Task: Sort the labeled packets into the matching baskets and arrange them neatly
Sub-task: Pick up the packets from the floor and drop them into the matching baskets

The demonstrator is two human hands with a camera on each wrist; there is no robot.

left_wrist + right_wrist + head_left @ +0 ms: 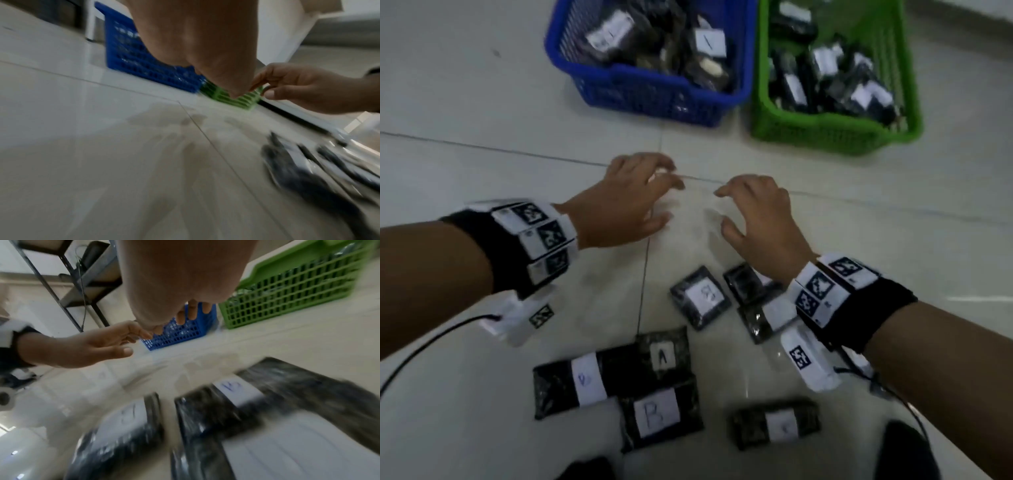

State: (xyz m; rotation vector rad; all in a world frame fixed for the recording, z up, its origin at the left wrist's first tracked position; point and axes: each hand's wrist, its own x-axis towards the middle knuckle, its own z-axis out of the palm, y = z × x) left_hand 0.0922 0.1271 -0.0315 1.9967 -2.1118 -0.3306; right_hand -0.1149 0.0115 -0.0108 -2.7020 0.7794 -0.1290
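the blue basket (654,99) and the green basket (835,132) already hold many dark packets each. about seven labeled packets (700,297) lie on the floor (482,120) near the person, not yet sorted. the left hand (626,202) and right hand (760,216) hover with loosely curled fingers, holding nothing.

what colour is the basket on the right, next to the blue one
Green. The basket on the right is bright green plastic lattice, clearest in the head view.

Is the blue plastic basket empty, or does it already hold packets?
Holds packets: the blue plastic basket contains several dark labelled packets.
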